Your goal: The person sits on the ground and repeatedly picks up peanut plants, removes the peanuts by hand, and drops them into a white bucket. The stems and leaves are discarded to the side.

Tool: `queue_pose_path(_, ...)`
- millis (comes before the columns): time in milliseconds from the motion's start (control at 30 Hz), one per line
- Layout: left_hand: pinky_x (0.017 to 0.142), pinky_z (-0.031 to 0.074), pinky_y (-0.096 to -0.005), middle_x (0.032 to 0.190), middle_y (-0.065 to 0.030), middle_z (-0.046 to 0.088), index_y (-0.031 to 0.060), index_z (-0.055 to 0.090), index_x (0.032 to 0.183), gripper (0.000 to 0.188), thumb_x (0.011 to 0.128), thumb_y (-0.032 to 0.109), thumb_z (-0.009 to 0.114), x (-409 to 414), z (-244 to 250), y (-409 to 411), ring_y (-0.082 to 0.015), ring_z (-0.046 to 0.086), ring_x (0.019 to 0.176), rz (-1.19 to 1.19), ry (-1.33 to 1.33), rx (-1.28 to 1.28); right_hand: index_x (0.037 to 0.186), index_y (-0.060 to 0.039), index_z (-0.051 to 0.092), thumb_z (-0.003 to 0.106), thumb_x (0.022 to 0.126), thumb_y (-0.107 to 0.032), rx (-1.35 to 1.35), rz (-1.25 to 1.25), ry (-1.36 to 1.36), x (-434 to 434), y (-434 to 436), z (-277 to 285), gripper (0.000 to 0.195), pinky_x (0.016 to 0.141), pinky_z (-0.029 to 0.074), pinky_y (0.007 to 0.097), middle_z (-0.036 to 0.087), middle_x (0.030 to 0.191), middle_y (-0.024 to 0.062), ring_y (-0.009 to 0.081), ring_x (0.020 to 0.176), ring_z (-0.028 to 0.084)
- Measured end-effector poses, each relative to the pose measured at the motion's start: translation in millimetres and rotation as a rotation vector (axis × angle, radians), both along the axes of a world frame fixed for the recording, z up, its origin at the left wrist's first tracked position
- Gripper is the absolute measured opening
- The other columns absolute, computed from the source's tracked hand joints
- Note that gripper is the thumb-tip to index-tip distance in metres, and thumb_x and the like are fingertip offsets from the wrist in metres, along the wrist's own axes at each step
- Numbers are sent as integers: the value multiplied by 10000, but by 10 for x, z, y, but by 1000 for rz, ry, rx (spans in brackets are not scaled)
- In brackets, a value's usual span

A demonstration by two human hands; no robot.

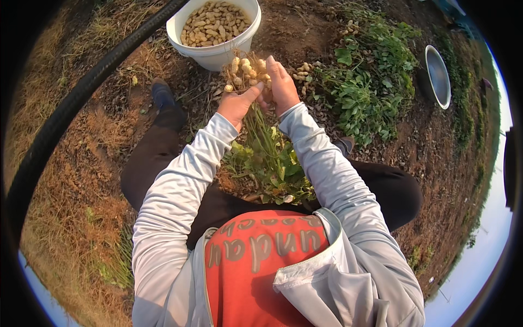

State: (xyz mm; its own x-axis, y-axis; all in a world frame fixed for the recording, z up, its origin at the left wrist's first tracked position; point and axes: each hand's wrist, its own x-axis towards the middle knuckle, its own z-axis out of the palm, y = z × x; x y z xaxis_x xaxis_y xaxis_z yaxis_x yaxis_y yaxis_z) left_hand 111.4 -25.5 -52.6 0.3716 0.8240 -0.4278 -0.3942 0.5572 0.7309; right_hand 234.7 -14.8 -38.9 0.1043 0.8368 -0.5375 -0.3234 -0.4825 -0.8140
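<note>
Both hands meet at a cluster of unshelled peanuts [247, 70] still attached to the roots of a peanut plant. My left hand [238, 104] closes around the base of the cluster, its thumb lying across toward the other hand. On the right side of the pods, my right hand [282, 86] is against them with its thumb pointing up; its fingertips are partly hidden. The plant's green stems and leaves [273, 163] hang down between my forearms to the ground before me. Just beyond the hands stands a white plastic bucket [216, 53] holding many loose peanuts [214, 24].
A heap of pulled peanut plants [372, 81] lies to the right, with several pods [302, 73] at its near left edge. Farther right a metal basin [438, 77] rests tilted in view. My bent legs [151, 159] flank the work area. Dry grass covers the left ground.
</note>
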Motion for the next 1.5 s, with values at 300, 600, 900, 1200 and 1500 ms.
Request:
queue_pose_path(300, 554, 461, -290, 672, -10, 521, 40, 561, 876, 142, 838, 162, 623, 29, -28, -35, -140, 519, 594, -34, 16, -28, 967, -47, 514, 472, 892, -357, -105, 20, 122, 21, 39, 22, 322, 306, 375, 260, 516, 646, 57, 139, 361, 446)
queue_pose_path(600, 531, 402, -260, 651, 26, 476, 87, 514, 840, 160, 861, 221, 599, 7, -14, -9, -104, 460, 562, -74, -87, -136, 927, -69, 569, 460, 889, -321, -198, 122, 44, 34, 178, 27, 278, 377, 411, 273, 549, 664, 38, 134, 441, 496)
queue_pose_path(900, 432, 332, -233, 603, 33, 467, 105, 516, 758, 180, 870, 230, 580, 78, -68, 38, -85, 414, 482, 62, 44, -197, 919, -15, 641, 530, 842, -355, -235, -11, -42, -63, 472, -698, 366, 522, 426, 341, 607, 732, 92, 171, 577, 514)
queue_pose_path(1200, 390, 323, -244, 605, 0, 459, 66, 501, 830, 124, 876, 171, 547, 32, -42, 41, -88, 385, 434, 43, 237, -226, 846, 9, 645, 572, 867, -265, 7, 29, -66, -155, 480, -803, 284, 516, 420, 302, 625, 730, 62, 128, 597, 520)
queue_pose_path(1500, 392, 309, -231, 578, 25, 435, 82, 500, 776, 144, 878, 175, 539, -19, -107, 75, -75, 375, 434, 71, 195, -193, 866, 17, 657, 601, 822, -346, -243, -45, 45, -237, 621, -941, 370, 539, 444, 340, 637, 763, 106, 195, 613, 568)
